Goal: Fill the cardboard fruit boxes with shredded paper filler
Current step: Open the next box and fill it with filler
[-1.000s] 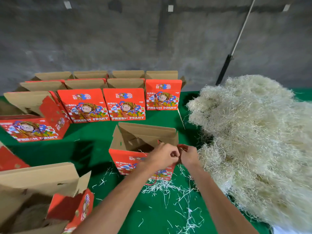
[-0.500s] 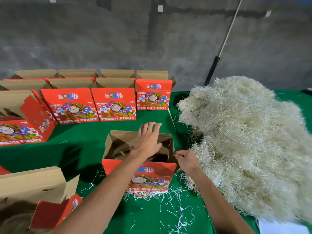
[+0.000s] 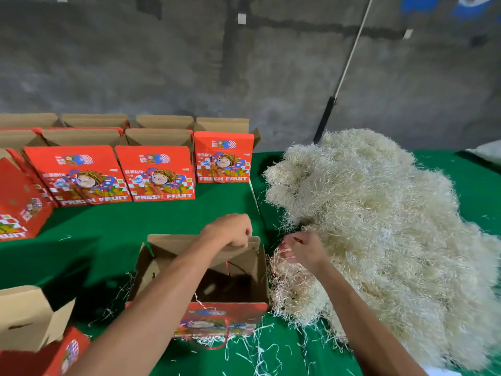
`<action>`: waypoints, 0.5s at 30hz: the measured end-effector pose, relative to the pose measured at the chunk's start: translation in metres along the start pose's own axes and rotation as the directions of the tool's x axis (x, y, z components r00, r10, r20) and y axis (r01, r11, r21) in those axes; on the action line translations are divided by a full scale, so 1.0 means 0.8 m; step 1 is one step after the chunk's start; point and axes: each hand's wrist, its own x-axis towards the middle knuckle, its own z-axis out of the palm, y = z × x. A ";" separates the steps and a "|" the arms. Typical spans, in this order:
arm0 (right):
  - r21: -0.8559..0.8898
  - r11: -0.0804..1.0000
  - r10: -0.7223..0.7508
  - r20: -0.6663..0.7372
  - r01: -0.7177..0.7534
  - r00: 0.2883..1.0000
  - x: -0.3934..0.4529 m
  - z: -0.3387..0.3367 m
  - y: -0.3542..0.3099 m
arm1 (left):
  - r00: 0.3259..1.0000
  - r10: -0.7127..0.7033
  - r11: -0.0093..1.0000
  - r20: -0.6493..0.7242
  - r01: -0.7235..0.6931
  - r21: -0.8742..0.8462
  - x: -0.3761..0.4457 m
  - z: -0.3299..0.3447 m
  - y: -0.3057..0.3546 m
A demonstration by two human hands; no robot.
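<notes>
Head view: upright open-topped box (image 3: pixel 244 270), mouth upward.

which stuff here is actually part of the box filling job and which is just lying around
In the job:
open fruit box, far flap held by the left hand
shredded paper pile, right hand grabbing at it
row of open fruit boxes

Just lying about:
pole against the wall
loose shreds on the green table cover

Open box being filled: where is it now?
Head view, bottom centre: the open box sits on the green table, just left of the shredded paper pile.
</notes>
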 end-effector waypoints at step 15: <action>-0.810 0.587 -0.409 -0.299 -0.003 0.862 0.213 -0.182 -0.037 | 0.982 0.081 0.903 -0.172 -0.146 -0.404 0.176 -0.050 0.118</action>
